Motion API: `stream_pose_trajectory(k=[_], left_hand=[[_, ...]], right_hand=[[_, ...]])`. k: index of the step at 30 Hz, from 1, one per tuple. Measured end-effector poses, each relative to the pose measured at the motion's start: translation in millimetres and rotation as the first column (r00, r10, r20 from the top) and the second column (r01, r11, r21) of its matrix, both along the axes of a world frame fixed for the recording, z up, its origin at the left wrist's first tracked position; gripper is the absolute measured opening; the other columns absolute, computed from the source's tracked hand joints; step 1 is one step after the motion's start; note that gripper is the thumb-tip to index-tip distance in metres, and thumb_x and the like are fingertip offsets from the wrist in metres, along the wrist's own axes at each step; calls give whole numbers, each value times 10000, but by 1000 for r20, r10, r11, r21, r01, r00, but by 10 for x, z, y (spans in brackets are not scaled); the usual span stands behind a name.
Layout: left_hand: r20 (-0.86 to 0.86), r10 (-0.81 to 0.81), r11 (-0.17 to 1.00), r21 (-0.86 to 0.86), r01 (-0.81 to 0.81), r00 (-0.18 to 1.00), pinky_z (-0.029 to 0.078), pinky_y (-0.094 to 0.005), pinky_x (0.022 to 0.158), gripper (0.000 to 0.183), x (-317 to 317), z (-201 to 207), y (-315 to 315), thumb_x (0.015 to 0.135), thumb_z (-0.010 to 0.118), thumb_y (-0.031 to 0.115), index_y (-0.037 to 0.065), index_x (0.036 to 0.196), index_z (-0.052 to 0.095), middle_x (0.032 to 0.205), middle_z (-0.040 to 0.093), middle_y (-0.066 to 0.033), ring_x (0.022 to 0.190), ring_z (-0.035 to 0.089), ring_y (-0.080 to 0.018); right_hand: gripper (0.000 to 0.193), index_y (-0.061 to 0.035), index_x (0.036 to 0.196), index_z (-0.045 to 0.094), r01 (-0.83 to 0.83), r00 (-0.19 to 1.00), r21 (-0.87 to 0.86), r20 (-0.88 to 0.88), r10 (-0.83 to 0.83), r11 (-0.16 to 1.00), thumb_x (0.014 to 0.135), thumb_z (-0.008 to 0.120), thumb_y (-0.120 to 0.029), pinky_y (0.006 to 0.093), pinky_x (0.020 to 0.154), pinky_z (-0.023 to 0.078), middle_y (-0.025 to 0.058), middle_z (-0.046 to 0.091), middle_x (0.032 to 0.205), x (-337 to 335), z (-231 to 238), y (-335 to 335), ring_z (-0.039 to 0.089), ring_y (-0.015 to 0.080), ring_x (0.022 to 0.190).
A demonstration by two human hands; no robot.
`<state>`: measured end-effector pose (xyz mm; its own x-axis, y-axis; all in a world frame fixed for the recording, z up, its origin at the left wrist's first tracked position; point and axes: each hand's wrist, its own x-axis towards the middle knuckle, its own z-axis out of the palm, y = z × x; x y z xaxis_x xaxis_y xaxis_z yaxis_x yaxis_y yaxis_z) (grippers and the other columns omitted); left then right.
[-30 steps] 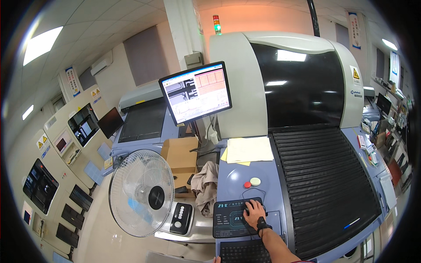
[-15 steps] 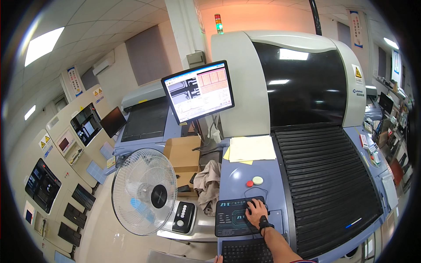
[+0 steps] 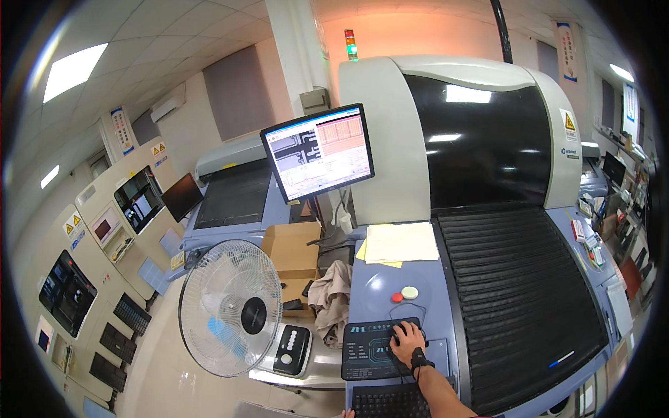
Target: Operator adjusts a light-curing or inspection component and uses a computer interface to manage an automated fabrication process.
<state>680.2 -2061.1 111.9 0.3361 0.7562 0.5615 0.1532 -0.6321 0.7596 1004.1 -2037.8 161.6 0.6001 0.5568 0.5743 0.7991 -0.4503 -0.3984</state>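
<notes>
My right hand (image 3: 408, 345), with a dark band on its wrist, rests over a black computer mouse (image 3: 396, 336), which the fingers mostly cover. Beneath it lies a dark printed mouse pad (image 3: 362, 348) on the blue machine ledge. At the lower edge, a fingertip or two of my left hand (image 3: 348, 414) show beside the left end of a black keyboard (image 3: 390, 403); the rest is out of view. Ahead, a tilted monitor (image 3: 320, 150) displays a grey close-up image, a red patterned panel and a graph.
A red and a pale green round button (image 3: 409, 292) sit beyond the mouse pad, with yellowish papers (image 3: 401, 244) behind. Black ribbed covering (image 3: 523, 299) spans the machine to the right. A fan (image 3: 230, 306), an open cardboard box (image 3: 289, 244) and a crumpled cloth (image 3: 331, 299) stand left.
The whole view has shifted slightly, so things sit a little lower in it. On the monitor the grey image and the graph look different. My right hand remains on the mouse.
</notes>
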Motion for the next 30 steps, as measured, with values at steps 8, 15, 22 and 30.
stream_pose_trajectory(k=[8, 15, 22, 30], left_hand=[[-142, -36, 675, -733, -81, 989, 496, -413, 927, 440, -49, 377, -121, 1050, 496, 228, -53, 1377, 583, 1282, 658, -200, 1028, 638, -315], [-172, 18, 973, -225, -58, 985, 456, -505, 1058, 376, 31, 502, -74, 1028, 505, 222, -42, 1237, 673, 1299, 661, -239, 1222, 605, -442], [-257, -35, 980, -198, -17, 966, 477, -529, 1027, 440, -108, 421, -29, 892, 504, 186, -102, 1160, 702, 1205, 695, -297, 1177, 633, -509], [-187, -54, 980, -198, 17, 981, 469, -581, 1007, 471, -115, 358, -112, 1030, 492, 290, -111, 1220, 649, 1250, 655, -323, 1159, 613, -523]], right_hand=[[390, -91, 1179, 678, -4, 1000, 2, 0, 4, 1000, 804, 744, -178, 518, 985, 493, 158, 594, 1287, 14, -34, -33, 558, 407, 1193], [385, -73, 1208, 667, -83, 997, 13, 7, 83, 996, 836, 746, -133, 531, 1029, 475, 185, 578, 1330, 112, 45, 13, 550, 442, 1211], [401, -64, 1207, 661, -128, 990, -125, -76, 119, 984, 824, 768, -119, 520, 996, 498, 174, 583, 1334, 32, 166, -19, 556, 417, 1219], [445, -74, 1217, 656, -137, 986, -142, -119, 121, 980, 791, 780, -118, 518, 972, 500, 174, 571, 1349, 41, 192, -44, 563, 415, 1212]])
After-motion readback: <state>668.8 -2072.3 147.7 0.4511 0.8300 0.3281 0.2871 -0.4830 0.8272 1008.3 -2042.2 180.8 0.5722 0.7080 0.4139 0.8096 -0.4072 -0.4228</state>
